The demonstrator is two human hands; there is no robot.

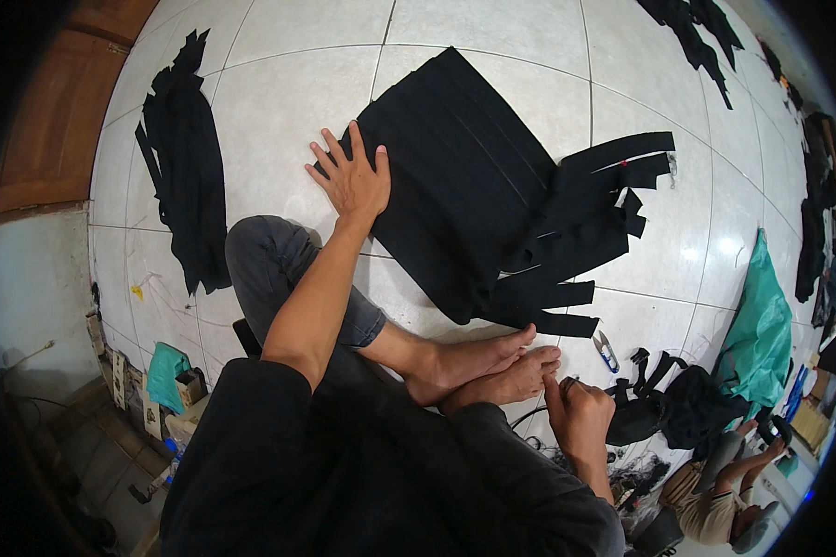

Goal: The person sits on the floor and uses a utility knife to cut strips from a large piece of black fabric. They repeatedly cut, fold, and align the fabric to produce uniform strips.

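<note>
My left hand (355, 181) lies flat with fingers spread, partly on the left edge of a black fabric stack (450, 176) and partly over the tiles. Toward the right, the fabric ends in several loose strips (613, 200) fanned out on the floor. Beside my bare feet (497, 367), my right hand (581, 413) is curled closed. A small dark bit shows at its fingers, but I cannot make out what it is. Blue-handled thread snips (607, 353) rest on the tiles just beyond that hand.
Another black fabric bundle (184, 176) lies at the left, with more black pieces (697, 37) at the far right. A green plastic bag (754, 325) and a dark cloth heap (687, 404) are at the right. Another person (724, 497) sits at the lower right. A wooden door (56, 121) stands far left.
</note>
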